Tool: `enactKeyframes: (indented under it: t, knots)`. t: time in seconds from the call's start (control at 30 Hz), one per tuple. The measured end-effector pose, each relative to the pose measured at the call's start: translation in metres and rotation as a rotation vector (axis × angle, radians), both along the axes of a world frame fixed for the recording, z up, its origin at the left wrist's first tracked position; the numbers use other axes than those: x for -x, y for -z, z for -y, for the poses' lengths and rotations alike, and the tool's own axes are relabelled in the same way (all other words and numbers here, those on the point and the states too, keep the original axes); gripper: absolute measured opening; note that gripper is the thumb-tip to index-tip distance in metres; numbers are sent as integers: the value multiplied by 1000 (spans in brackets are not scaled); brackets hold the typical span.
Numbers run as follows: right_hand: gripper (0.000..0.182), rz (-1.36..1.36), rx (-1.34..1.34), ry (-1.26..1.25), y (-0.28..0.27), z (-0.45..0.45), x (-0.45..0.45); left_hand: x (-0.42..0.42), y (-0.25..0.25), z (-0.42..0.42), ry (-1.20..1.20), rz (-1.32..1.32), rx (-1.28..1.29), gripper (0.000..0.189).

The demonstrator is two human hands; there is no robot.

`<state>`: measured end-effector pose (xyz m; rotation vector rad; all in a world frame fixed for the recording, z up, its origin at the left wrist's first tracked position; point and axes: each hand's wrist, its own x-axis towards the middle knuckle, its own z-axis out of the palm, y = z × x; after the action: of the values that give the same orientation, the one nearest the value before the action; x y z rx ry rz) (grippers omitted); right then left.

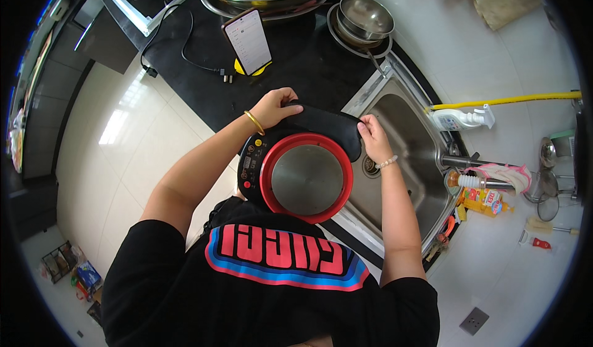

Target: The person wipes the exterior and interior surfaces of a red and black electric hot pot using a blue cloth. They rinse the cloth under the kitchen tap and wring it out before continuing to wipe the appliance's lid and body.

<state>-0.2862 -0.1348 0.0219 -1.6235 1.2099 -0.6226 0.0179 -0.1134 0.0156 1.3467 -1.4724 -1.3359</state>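
Observation:
Close in front of my body is a black electric cooker (249,168) with a button panel on its left. A red ring (266,180) surrounds its round grey metal plate (307,180). Along the cooker's far side runs a smooth black panel or flap (324,121); whether it is joined to the cooker cannot be told. My left hand (277,107) grips the panel's left end, thumb on top. At the right end, my right hand (374,136) pinches its edge, beside the sink (398,115). The cooker's underside is hidden.
A phone (250,43) leans on a yellow stand (239,67) on the black counter (296,55). Beside it lies a plug (226,75) on a black cord (187,46). Metal bowls (366,16) stand behind the sink. A spray bottle (458,119) is by the wall.

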Motion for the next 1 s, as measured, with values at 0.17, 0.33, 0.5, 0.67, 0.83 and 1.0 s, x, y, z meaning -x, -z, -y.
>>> enactKeyframes:
  t: [0.17,0.33,0.5,0.67,0.83,1.0]
  knots:
    - [13,134,161,85,-1,9,0,3,-21,3,-59,2,59,19]
    - [11,-98,594,-23,-41,4,-13,-10,-15,6,-32,324,501,18]
    - [22,-191,617,-167,-8,-19,-7,-12,-4,-19,237,648,782,8]
    - [30,-216,665,-128,-4,-35,-9,-14,1,-31,375,744,828,44]
    - [33,-275,703,-157,8,-36,-3,-10,-7,-32,484,893,795,44]
    - [43,-287,649,-145,2,-37,-6,-9,-7,-30,540,1009,711,49]
